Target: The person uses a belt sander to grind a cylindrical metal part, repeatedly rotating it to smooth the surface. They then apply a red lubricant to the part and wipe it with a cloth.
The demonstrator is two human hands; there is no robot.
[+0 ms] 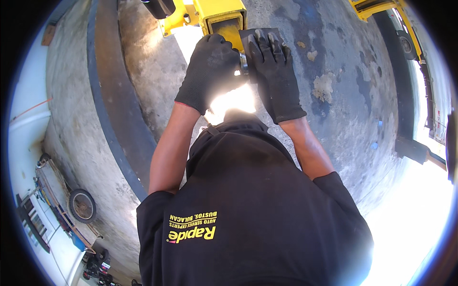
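Observation:
Both my hands wear black gloves and are close together, in front of the open end of a yellow square steel tube [223, 7]. My left hand [213, 66] is closed, knuckles up. A small silver metal part [244, 63] shows at its right edge, mostly hidden by the glove. Beside it, my right hand [273, 71] lies flat with fingers stretched forward over a thin dark sheet [245, 36]. The sheet's corner sticks out past the fingertips, and its left edge lies against the silver part. My right thumb is hidden.
A yellow bracket [179, 16] joins the tube's left side. A long dark strip [114, 71] crosses the stained concrete floor [329, 143] at left. Far left stands a cart with a spoked wheel [82, 206]. Another yellow frame [377, 6] is at upper right.

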